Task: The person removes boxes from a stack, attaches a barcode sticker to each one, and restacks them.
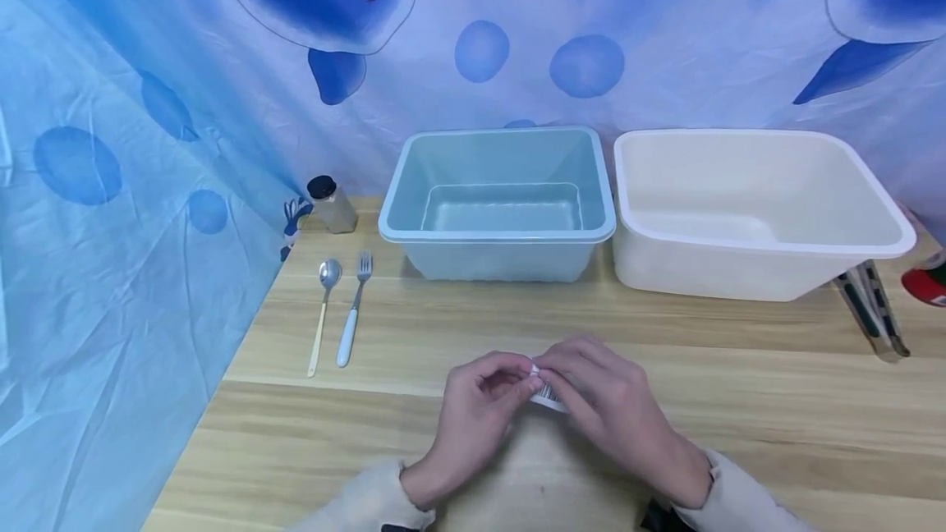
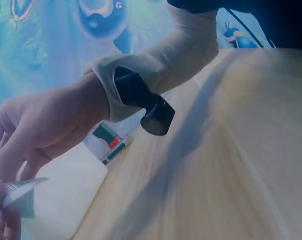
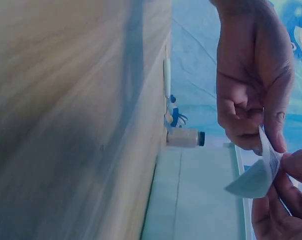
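A small white paper label with a barcode is held between both hands above the front middle of the table. The left hand pinches its left end between thumb and forefinger. On the other side, the right hand pinches the label with thumb and fingers, covering part of it. In the right wrist view the label appears bent, with one flap standing away. The left wrist view shows only a sliver of the label beside the fingertips.
Behind the hands stand a light blue bin and a white bin. At left lie a spoon and a fork, near a black-capped jar. Metal tongs and a red-green item are at right.
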Tool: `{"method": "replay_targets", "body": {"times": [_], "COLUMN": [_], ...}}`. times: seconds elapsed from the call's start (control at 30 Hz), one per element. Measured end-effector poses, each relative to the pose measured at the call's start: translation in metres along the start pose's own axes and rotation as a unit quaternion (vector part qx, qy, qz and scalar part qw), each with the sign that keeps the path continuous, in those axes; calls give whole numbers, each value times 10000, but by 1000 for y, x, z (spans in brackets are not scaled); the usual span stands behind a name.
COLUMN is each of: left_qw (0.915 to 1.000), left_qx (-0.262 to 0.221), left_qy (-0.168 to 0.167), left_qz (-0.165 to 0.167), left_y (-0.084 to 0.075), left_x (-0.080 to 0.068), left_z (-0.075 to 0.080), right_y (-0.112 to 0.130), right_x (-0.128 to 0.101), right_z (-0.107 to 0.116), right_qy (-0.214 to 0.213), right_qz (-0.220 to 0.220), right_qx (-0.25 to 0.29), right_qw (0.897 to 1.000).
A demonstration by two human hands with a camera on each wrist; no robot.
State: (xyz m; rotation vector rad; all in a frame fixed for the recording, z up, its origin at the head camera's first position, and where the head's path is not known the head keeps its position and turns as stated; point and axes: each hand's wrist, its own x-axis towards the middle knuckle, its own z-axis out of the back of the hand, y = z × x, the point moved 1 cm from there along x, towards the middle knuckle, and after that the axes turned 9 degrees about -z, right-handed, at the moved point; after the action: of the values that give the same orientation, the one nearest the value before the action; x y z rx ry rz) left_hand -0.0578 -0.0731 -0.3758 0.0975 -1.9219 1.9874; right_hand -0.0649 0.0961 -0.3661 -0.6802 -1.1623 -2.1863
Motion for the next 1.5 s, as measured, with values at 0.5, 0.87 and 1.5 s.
{"method": "replay_targets", "body": {"times": [0.5,0.87,1.5], "left_qw": [9992,9967,9920], "left_qx": [209,586,981], "left_qy": [347,473,289], "left_qz": [-45,308,736], "left_y": [-1,-2,14], "left_x": [0,0,-2], "left_z": [-1,2,20], "right_y": [-6,-15,-39], "right_x": [-5,-12,-5], "right_z": [6,1,-2], "right_qy": [91,432,-388], "right_qz": [220,-487,-1986], "right_qx": [386,332,-12], "right_qw": [9990,9973,9793]}}
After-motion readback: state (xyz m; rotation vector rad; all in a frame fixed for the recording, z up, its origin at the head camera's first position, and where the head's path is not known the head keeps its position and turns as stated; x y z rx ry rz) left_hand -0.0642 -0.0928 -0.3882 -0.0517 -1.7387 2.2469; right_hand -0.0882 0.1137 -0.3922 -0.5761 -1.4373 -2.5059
